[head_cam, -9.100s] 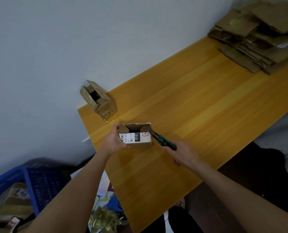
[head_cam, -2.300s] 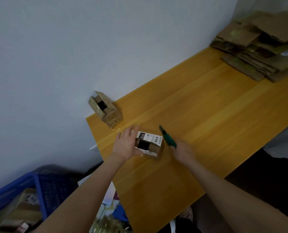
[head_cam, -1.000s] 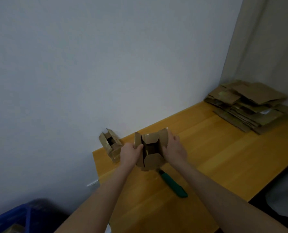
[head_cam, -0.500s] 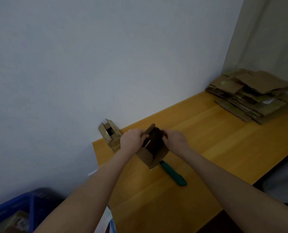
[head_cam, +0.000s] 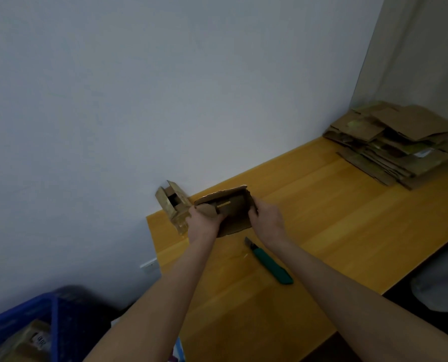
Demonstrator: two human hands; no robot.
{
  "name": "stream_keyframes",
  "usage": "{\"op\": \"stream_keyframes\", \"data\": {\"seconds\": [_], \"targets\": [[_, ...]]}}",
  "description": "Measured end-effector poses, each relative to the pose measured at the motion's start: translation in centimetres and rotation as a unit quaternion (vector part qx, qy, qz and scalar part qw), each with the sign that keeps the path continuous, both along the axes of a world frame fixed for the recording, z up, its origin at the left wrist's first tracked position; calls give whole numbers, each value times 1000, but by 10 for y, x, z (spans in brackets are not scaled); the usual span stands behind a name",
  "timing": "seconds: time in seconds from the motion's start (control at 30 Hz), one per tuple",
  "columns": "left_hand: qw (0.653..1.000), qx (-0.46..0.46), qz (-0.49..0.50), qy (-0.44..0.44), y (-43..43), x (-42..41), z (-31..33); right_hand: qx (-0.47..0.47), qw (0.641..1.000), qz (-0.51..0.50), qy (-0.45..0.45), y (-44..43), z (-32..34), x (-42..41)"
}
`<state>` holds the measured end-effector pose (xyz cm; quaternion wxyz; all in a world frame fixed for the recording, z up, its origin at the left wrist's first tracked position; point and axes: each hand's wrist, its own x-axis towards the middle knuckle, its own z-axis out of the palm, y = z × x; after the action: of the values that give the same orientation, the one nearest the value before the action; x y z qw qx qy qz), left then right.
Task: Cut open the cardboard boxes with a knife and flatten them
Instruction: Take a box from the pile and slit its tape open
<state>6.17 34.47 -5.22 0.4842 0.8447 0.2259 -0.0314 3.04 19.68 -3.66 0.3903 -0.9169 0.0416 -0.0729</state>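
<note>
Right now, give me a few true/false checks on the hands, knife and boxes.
1. The left hand and right hand both grip the opened cardboard box. True.
2. The right hand holds the green utility knife. False: the knife lies on the wooden table beside the right forearm, and neither hand touches it.
3. A second small box sits at the table's corner by the wall, not flattened. True.
4. The flattened cardboard pile lies next to the knife. False: it is at the table's far right end, well apart from the knife.
</note>
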Motion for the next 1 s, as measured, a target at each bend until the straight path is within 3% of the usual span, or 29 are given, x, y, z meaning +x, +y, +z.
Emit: {"op": "stream_keyframes", "data": {"seconds": [0.1, 0.23, 0.3, 0.43, 0.47, 0.5, 0.6, 0.7, 0.83, 1.0], "targets": [[996, 17, -77, -29, 12, 2, 7, 109, 993, -12, 40, -7, -3, -5], [979, -132, -155, -32, 24, -8, 20, 271, 957, -66, 83, -24, -6, -8], [967, -205, -150, -1, 33, -8, 21, 407, 901, -69, 134, -37, -8, -7], [946, -259, -195, -9, 43, -8, 23, 662, 715, -49, 221, -58, -9, -12], [944, -249, -216, -16, 43, -9, 25, 684, 687, -56, 237, -60, -10, -11], [939, -239, -245, -22, 42, -10, 27, 682, 684, -47, 255, -61, -10, -10], [917, -226, -329, -11, 44, -10, 30, 596, 745, -17, 300, -54, -2, -10], [899, -226, -368, 67, 52, -7, 30, 568, 772, -38, 283, -49, -1, -10], [937, -201, -276, 77, 52, -7, 28, 552, 792, -27, 260, -45, -5, -11], [952, -160, -257, 50, 42, -4, 24, 531, 810, 35, 247, -31, -3, -14]]}}
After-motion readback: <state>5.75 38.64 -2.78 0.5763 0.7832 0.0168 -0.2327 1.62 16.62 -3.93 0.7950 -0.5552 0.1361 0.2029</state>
